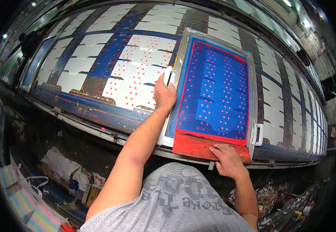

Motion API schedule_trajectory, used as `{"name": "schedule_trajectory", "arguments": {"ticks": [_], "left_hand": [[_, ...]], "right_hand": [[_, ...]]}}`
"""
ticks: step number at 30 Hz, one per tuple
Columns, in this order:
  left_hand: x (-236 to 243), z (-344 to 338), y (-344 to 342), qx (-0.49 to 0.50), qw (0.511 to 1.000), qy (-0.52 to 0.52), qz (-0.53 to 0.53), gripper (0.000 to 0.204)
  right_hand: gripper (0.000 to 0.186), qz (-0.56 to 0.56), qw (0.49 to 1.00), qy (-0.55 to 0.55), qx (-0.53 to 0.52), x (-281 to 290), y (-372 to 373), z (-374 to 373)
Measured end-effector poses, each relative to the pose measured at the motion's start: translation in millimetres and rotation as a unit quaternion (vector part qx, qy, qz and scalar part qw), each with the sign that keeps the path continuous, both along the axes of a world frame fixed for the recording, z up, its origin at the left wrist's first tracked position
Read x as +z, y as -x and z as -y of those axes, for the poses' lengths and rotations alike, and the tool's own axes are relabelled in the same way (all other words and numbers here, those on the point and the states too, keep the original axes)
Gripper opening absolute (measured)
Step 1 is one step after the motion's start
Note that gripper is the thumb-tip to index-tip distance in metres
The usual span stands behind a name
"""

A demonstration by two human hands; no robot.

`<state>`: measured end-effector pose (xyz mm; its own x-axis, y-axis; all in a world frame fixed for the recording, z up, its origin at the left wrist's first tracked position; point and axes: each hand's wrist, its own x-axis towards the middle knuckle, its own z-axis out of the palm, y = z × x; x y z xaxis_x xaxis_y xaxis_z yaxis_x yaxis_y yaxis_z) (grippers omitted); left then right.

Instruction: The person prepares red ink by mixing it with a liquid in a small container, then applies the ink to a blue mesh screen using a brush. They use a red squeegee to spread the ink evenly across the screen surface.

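A screen printing frame (252,104) with a metal rim lies on the long table. Its blue mesh (214,89) carries pink dots and has red ink along its edges. My left hand (165,92) is closed around a white handle (168,73) on the frame's left side. At the frame's near end rests a wide red squeegee (193,146), coated in ink. My right hand (229,160) grips its right part, thumb and fingers over the top edge. Left of the frame, white fabric pieces (143,62) bear printed red dots.
The long printing table (98,73) holds rows of plain white pieces (272,92) on both sides. A second white handle (258,134) sticks out at the frame's right. A metal rail (94,125) runs along the near edge. Striped pastel bundles (23,203) and scraps (61,164) lie below left.
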<state>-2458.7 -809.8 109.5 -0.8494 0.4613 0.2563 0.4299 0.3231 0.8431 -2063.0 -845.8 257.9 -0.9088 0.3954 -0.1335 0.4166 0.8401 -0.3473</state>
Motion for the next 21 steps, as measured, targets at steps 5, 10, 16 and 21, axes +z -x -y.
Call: {"name": "schedule_trajectory", "arguments": {"ticks": [5,10,16,21], "left_hand": [[0.5,2.6,1.8,0.000,1.000,-0.010,0.028,0.070],[20.7,22.9,-12.2,0.003,0.994,-0.076,-0.080,0.067],[73.9,94.9,-71.6,-0.181,0.952,-0.182,-0.165,0.027],[123.5,166.0,-123.6,-0.387,0.912,-0.123,-0.057,0.012]], "right_hand": [[0.057,-0.087,0.994,0.058,0.039,34.1,16.7,-12.9],[0.058,-0.286,0.929,0.206,0.113,94.1,53.0,-16.4],[0.036,-0.299,0.810,0.311,0.397,147.5,93.2,6.4],[0.059,-0.508,0.767,0.203,0.334,148.7,101.4,40.6]]}}
